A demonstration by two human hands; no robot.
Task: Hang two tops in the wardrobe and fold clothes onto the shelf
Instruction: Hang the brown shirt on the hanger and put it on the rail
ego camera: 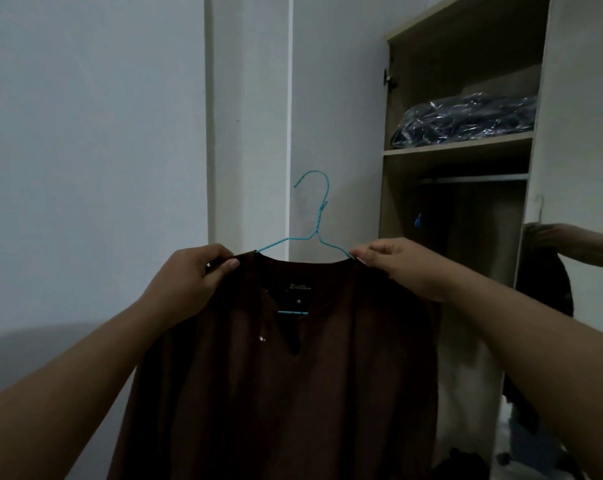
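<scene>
A dark brown top (pixel 293 393) hangs in front of me on a blue wire hanger (pixel 319 216), hook upward. My left hand (pixel 189 282) pinches the top's left shoulder, and my right hand (pixel 397 265) pinches the right shoulder where the hanger wire goes under the cloth. The open wardrobe (pixel 459 150) stands to the right, with a metal rail (pixel 480 179) under its shelf. The hanger's lower bar shows through the neckline.
On the wardrobe shelf lies a dark bundle in clear plastic (pixel 466 119). The mirrored door (pixel 577 202) at right reflects an arm and a hanger. A white wall and pillar (pixel 251 116) fill the left. Clothes lie on the floor at lower right (pixel 521 445).
</scene>
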